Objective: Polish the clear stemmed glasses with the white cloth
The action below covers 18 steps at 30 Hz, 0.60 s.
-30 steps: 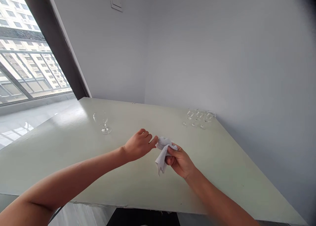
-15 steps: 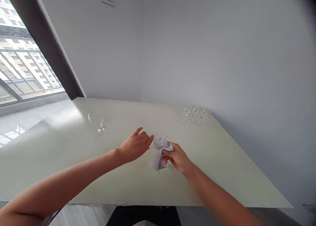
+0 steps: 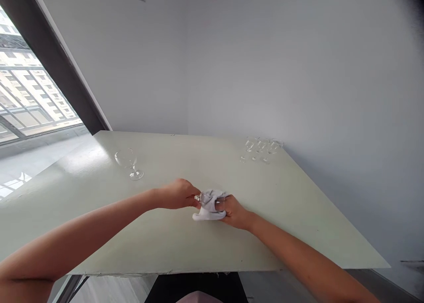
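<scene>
A clear stemmed glass (image 3: pixel 202 198) lies sideways in the air over the table, its stem end to the left and its bowl to the right. My left hand (image 3: pixel 180 194) is closed on the stem end, its fingertips partly hidden. At the bowl, my right hand (image 3: pixel 236 213) grips a pale grey-white cloth (image 3: pixel 209 214) that hangs below the glass. The fingers and cloth overlap the bowl near its rim; how much of the cloth is inside, I cannot tell.
Another stemmed glass (image 3: pixel 132 164) stands on the left of the pale table (image 3: pixel 159 245). Several stemmed glasses (image 3: pixel 261 149) are grouped at the back right by the wall (image 3: pixel 298 73). The table's front edge is close to my body.
My left hand, earlier apart from the glass with fingers spread, has closed on its stem end. The cloth in my right hand has shifted and now wraps more of the bowl.
</scene>
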Tool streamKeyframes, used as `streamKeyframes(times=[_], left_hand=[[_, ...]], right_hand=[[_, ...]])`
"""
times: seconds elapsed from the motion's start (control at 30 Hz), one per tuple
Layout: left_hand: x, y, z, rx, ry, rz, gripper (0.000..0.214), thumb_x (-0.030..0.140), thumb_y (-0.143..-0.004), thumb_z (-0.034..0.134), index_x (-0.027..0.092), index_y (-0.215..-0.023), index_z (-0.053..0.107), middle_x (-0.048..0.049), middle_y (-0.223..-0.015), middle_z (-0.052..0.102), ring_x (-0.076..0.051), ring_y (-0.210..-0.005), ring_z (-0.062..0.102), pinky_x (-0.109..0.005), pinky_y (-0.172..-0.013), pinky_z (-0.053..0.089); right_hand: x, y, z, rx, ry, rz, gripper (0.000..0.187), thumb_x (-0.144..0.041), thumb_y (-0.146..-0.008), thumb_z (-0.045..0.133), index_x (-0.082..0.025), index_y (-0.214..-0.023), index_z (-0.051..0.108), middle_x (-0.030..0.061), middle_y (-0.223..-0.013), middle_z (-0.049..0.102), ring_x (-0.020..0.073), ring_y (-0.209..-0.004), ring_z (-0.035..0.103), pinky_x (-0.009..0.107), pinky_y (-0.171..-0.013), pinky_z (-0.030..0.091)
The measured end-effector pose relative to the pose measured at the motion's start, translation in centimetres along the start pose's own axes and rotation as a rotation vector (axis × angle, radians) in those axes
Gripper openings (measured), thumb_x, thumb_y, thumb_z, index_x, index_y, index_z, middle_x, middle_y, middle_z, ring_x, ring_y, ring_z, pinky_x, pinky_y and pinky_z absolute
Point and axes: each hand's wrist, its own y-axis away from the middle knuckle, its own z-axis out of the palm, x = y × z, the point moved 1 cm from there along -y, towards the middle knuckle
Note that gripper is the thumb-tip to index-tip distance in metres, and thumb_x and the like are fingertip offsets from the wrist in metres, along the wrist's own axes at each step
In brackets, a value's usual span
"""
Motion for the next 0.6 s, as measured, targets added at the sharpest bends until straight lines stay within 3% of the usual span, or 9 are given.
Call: streamKeyframes(times=[0.13, 0.2, 0.27, 0.37, 0.43, 0.5, 0.6], left_hand=[[-0.8, 0.4, 1.0, -0.282, 0.684, -0.087, 0.035, 0.051, -0.077, 0.049, 0.017, -0.08, 0.06, 0.0034, -0.053, 0.04, -0.008, -0.049, 0.035, -0.022, -0.047, 0.026], [-1.2, 0.7, 1.4, -0.299, 0.846, -0.109, 0.04, 0.052, -0.077, 0.049, 0.015, -0.09, 0.062, 0.0033, -0.053, 0.04, -0.009, -0.05, 0.037, -0.022, -0.048, 0.027], [-1.8, 1.0, 1.5, -0.239, 0.883, -0.141, 0.042, 0.052, -0.076, 0.049, 0.014, -0.088, 0.063, 0.0028, -0.052, 0.041, -0.01, -0.052, 0.039, -0.022, -0.049, 0.028], [-3.0, 1.4, 1.5, -0.07, 0.762, -0.27, 0.039, 0.052, -0.074, 0.051, 0.015, -0.077, 0.062, 0.0024, -0.053, 0.042, -0.009, -0.051, 0.039, -0.022, -0.048, 0.028], [-3.4, 1.4, 1.7, 0.043, 0.617, -0.377, 0.038, 0.053, -0.074, 0.049, 0.017, -0.072, 0.06, 0.0017, -0.055, 0.047, -0.009, -0.05, 0.041, -0.022, -0.046, 0.028], [-3.2, 1.1, 2.0, 0.117, 0.407, -0.415, 0.035, 0.049, -0.077, 0.046, 0.017, -0.068, 0.057, 0.0007, -0.056, 0.051, -0.01, -0.049, 0.043, -0.022, -0.045, 0.028], [-1.3, 0.2, 2.6, 0.206, 0.022, -0.323, 0.025, 0.031, -0.078, 0.044, 0.017, -0.061, 0.055, -0.0008, -0.055, 0.054, -0.012, -0.05, 0.047, -0.023, -0.046, 0.028]], right_hand=[[0.3, 0.2, -2.0, -0.046, 0.484, -0.272, 0.024, -0.013, -0.081, 0.045, -0.023, -0.09, 0.065, 0.001, -0.073, 0.069, 0.0132, -0.066, 0.06, 0.024, -0.058, 0.038], [0.3, 0.4, -3.4, -0.01, 0.589, -0.311, 0.03, -0.009, -0.081, 0.042, -0.024, -0.094, 0.064, 0.0001, -0.075, 0.069, 0.013, -0.068, 0.061, 0.024, -0.059, 0.04], [0.4, 0.9, -4.9, 0.071, 0.636, -0.266, 0.035, -0.007, -0.081, 0.04, -0.024, -0.102, 0.062, 0.0005, -0.084, 0.07, 0.0134, -0.075, 0.062, 0.025, -0.063, 0.042], [0.1, 1.9, -6.7, 0.277, 0.639, -0.101, 0.04, -0.008, -0.082, 0.039, -0.023, -0.116, 0.055, 0.0025, -0.106, 0.065, 0.0148, -0.093, 0.061, 0.025, -0.071, 0.045], [-0.8, 2.0, -6.7, 0.343, 0.658, -0.051, 0.037, -0.012, -0.084, 0.041, -0.025, -0.117, 0.054, 0.0029, -0.112, 0.062, 0.017, -0.099, 0.058, 0.029, -0.076, 0.045], [-2.1, 1.4, -5.5, 0.258, 0.696, -0.065, 0.035, -0.028, -0.084, 0.048, -0.024, -0.118, 0.053, 0.0045, -0.116, 0.06, 0.0226, -0.105, 0.054, 0.037, -0.085, 0.041], [-4.0, -0.6, -2.9, 0.062, 0.682, -0.114, 0.055, -0.049, -0.078, 0.053, -0.019, -0.124, 0.049, 0.0099, -0.12, 0.056, 0.0301, -0.112, 0.046, 0.048, -0.095, 0.031]])
